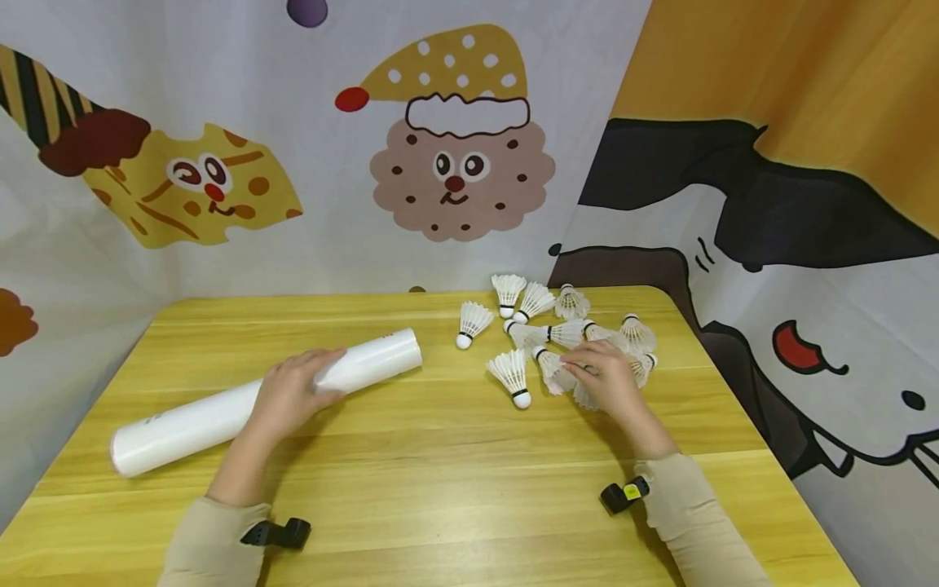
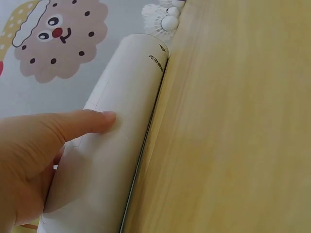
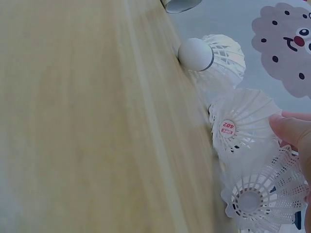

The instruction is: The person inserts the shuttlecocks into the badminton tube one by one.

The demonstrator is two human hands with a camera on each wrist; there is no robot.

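Note:
A long white shuttlecock tube point(image 1: 187, 424) lies slantwise on the left half of the table. My left hand point(image 1: 293, 391) grips it around the middle; in the left wrist view the thumb point(image 2: 92, 121) lies along its upper side. To the right, my right hand point(image 1: 609, 379) pinches the feather rim of a white shuttlecock point(image 1: 550, 371), whose cork points away toward the back. The right wrist view has the thumb on this shuttlecock's skirt point(image 3: 252, 114), with the other fingers mostly hidden. Beside it stands a netted-skirt shuttlecock point(image 3: 265, 194). Another shuttlecock point(image 1: 511, 377) lies just left of the hand.
Several more shuttlecocks lie in a loose cluster at the table's back right, among them one apart shuttlecock point(image 1: 473, 324) closest to the tube. The wooden table point(image 1: 440, 489) meets a cartoon-printed curtain point(image 1: 330, 244) at the back and right.

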